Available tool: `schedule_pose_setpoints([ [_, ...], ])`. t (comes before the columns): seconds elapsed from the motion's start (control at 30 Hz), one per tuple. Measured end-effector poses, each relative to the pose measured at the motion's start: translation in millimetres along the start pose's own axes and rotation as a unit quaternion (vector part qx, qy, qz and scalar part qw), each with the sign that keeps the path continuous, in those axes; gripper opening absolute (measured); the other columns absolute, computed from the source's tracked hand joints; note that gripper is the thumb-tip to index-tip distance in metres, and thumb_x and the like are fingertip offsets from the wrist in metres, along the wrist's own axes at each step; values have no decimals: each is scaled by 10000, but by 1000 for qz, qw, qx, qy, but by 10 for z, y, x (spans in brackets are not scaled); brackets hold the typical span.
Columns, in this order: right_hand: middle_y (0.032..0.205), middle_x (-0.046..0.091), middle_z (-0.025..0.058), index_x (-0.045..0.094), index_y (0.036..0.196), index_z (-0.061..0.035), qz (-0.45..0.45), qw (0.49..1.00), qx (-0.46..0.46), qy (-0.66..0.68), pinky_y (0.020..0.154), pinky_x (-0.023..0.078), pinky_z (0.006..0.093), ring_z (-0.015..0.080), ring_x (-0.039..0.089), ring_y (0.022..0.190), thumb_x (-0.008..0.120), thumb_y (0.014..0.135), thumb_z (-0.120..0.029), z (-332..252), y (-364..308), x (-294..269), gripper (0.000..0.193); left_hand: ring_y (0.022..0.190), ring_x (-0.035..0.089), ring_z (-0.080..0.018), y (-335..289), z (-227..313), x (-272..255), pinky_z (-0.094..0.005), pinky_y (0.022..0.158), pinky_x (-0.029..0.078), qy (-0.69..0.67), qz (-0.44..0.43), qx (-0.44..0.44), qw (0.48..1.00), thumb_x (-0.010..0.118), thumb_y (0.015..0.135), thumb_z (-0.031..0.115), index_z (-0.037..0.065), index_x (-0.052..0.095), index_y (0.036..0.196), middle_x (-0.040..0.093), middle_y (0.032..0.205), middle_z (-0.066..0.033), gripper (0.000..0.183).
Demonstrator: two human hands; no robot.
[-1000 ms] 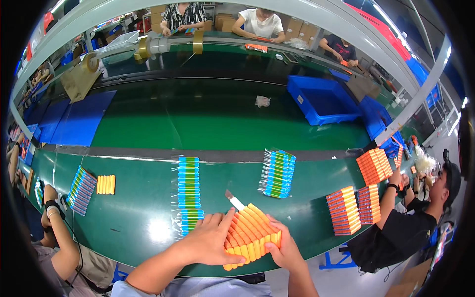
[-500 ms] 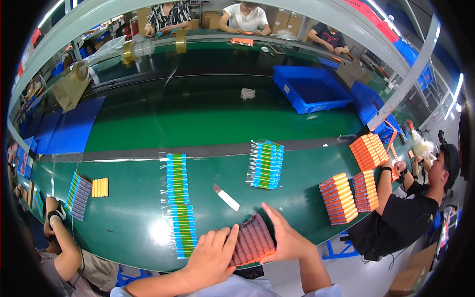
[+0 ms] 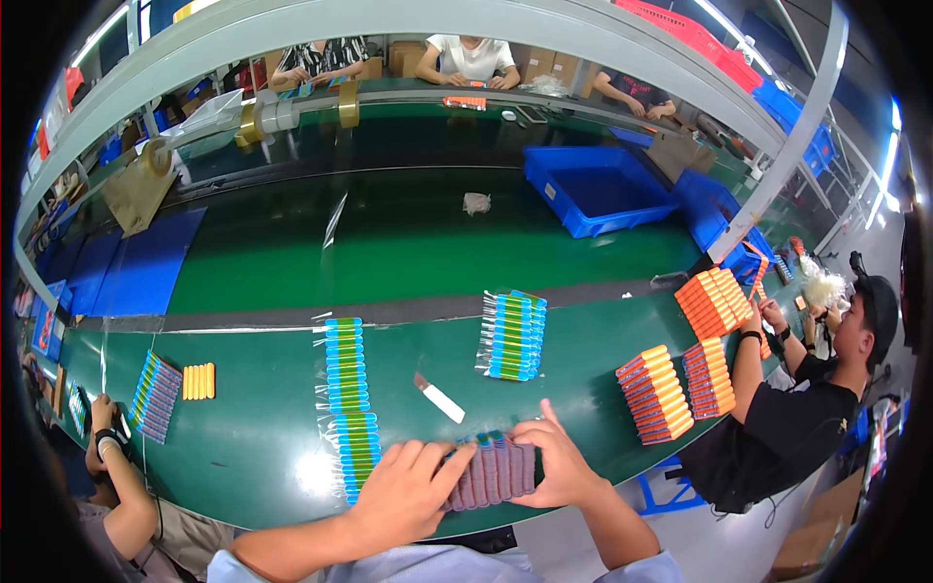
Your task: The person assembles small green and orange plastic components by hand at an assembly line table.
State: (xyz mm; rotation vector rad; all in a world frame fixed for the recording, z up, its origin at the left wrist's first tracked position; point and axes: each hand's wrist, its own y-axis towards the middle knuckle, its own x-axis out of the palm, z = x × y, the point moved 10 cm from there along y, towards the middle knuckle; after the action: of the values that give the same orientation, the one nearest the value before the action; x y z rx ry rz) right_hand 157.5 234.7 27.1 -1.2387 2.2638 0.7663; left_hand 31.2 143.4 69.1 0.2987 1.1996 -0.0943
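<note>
At the front edge of the green table, my left hand (image 3: 406, 486) and my right hand (image 3: 564, 462) grip a row of tube-like pieces (image 3: 494, 474) from both sides. The pieces are brownish purple and ribbed, with blue-green tips showing at the far end; their exact kind is unclear. Just beyond them lies a knife (image 3: 440, 398) with a white handle and a brownish blade. A long column of blue-and-green strips (image 3: 347, 374) in clear film runs left of my hands. Farther off, a second stack of blue-and-green strips (image 3: 513, 335) lies flat.
Orange-ended stacks (image 3: 656, 394) sit at the right, beside a co-worker in black (image 3: 797, 413). Another person's arm (image 3: 121, 476) reaches in at left, near a purple-blue row (image 3: 155, 396) and orange pieces (image 3: 199, 381). A blue bin (image 3: 595, 223) stands beyond; a metal frame crosses overhead.
The row of pieces has been tilted in my hands: its orange near ends have gone from sight and blue-green far tips now show. My right hand's fingers have closed in over its far corner.
</note>
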Motion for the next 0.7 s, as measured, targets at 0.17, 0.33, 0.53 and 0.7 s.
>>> schedule_pose_setpoints([
  [0.17, 1177, 617, 33, 456, 1113, -172, 260, 881, -150, -365, 1219, 150, 618, 268, 641, 1137, 858, 705, -297, -230, -471, -446, 586, 1090, 599, -235, 281, 316, -130, -373, 908, 466, 121, 196, 216, 949, 624, 861, 158, 128, 530, 1382, 607, 1236, -90, 530],
  [0.33, 1134, 618, 18, 461, 1077, -167, 306, 839, -84, -442, 1218, 177, 586, 254, 644, 1093, 863, 706, -393, 65, -757, -653, 591, 1110, 611, -217, 732, 405, 191, -357, 907, 479, 144, 198, 294, 924, 584, 907, 192, 170, 569, 1344, 620, 1268, -69, 438],
  [0.53, 1145, 569, 41, 478, 1078, -153, 342, 821, 28, -456, 1197, 190, 625, 262, 608, 1070, 884, 636, -550, -3, -916, -607, 720, 1140, 600, -213, 1062, 367, 473, -370, 923, 473, 127, 200, 393, 889, 591, 903, 201, 211, 556, 1336, 610, 1285, -48, 435],
  [0.7, 1193, 508, 82, 442, 1158, -166, 316, 855, 30, -409, 1173, 189, 665, 310, 585, 1077, 876, 595, -652, -113, -968, -437, 861, 1178, 581, -185, 1057, 265, 395, -342, 980, 475, 119, 228, 514, 818, 604, 898, 172, 235, 523, 1331, 592, 1310, -24, 445],
])
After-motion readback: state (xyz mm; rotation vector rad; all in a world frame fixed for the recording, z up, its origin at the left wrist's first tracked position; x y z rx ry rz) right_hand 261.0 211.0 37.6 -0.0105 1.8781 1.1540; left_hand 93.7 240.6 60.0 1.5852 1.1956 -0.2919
